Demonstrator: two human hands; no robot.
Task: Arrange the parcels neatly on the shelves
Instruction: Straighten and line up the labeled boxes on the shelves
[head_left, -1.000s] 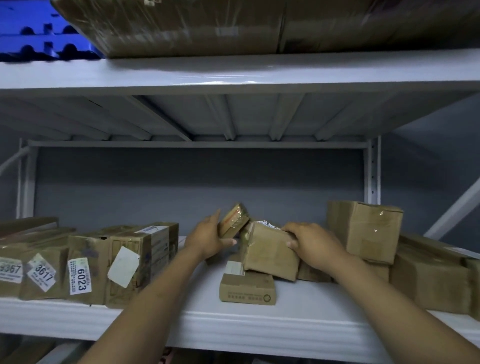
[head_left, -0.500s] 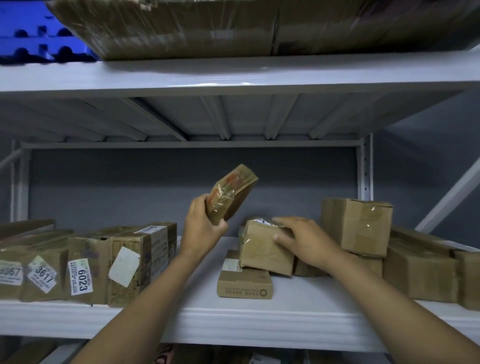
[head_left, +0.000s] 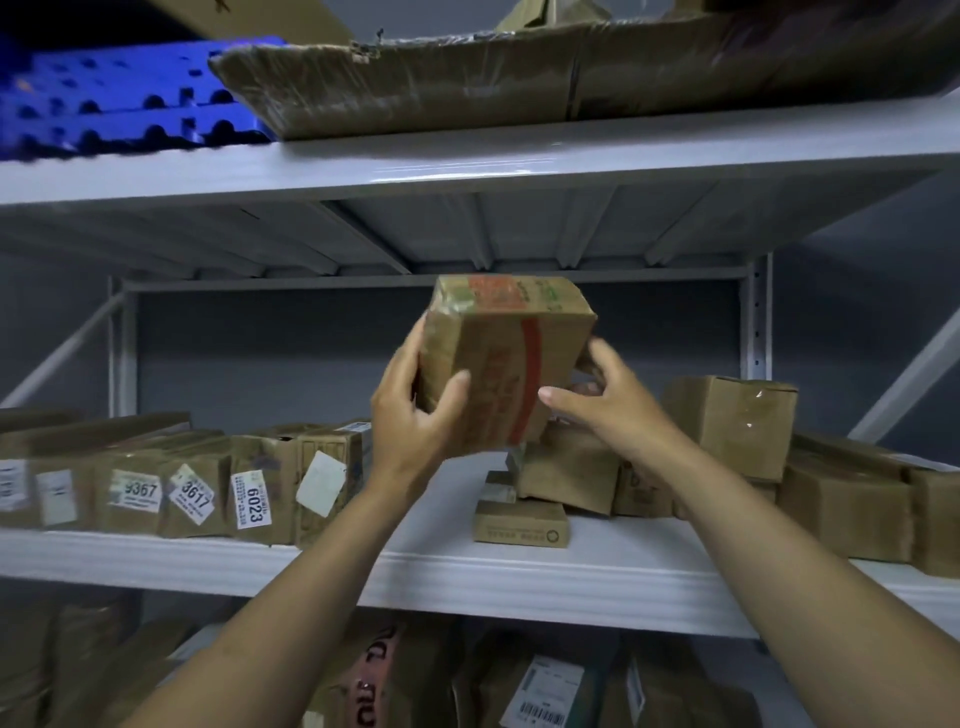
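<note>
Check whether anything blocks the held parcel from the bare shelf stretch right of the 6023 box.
Nothing visible does. The left hand and right hand hold the parcel above that shelf stretch; only the left forearm crosses it.

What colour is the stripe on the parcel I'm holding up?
Red, a band of tape across the brown cardboard parcel; the head view shows it.

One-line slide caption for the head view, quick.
Left hand grips a red-taped parcel above the middle shelf; right hand cups its right edge.
</note>
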